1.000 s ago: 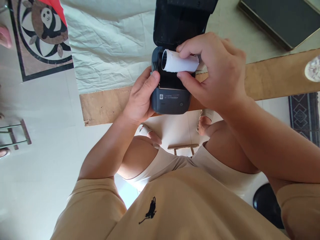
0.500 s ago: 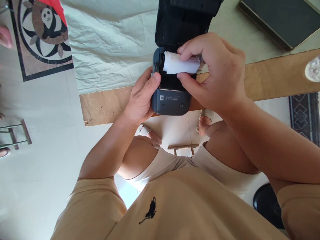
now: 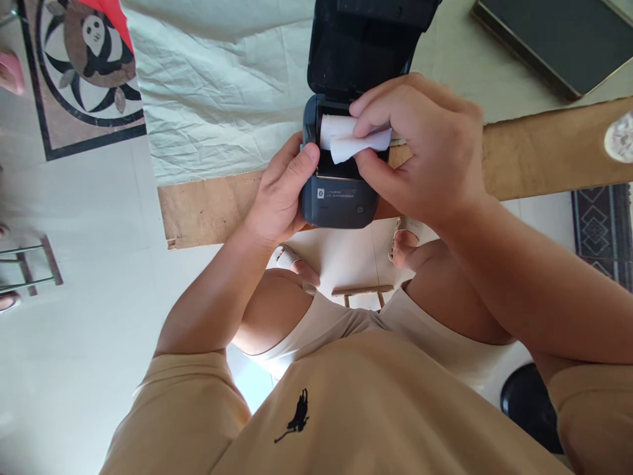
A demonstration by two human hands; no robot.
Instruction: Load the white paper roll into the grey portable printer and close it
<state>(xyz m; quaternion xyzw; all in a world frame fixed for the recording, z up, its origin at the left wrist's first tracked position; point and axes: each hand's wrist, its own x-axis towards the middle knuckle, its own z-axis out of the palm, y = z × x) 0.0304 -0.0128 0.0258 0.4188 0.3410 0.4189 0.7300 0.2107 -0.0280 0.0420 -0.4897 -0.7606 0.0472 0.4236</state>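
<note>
A small dark portable printer (image 3: 340,204) lies at the table's near edge, its black lid (image 3: 363,49) swung up and back. Inside its bay sits a white paper roll (image 3: 336,126). My left hand (image 3: 287,185) grips the printer's left side, thumb on the rim of the bay. My right hand (image 3: 425,142) reaches over the bay from the right and pinches the loose end of the paper (image 3: 363,144) between thumb and fingers. That end curls away from the roll toward me. The right part of the roll is hidden by my right fingers.
A pale green cloth (image 3: 212,86) covers the table, with a bare wooden edge (image 3: 212,204) along the front. A flat dark box (image 3: 564,39) lies at the far right. A clear glass-like object (image 3: 619,137) stands on the right edge. My legs are below the table.
The paper roll sits lower in the printer's bay. My right fingers have drawn its loose end out a little toward me. My left hand has stayed in place.
</note>
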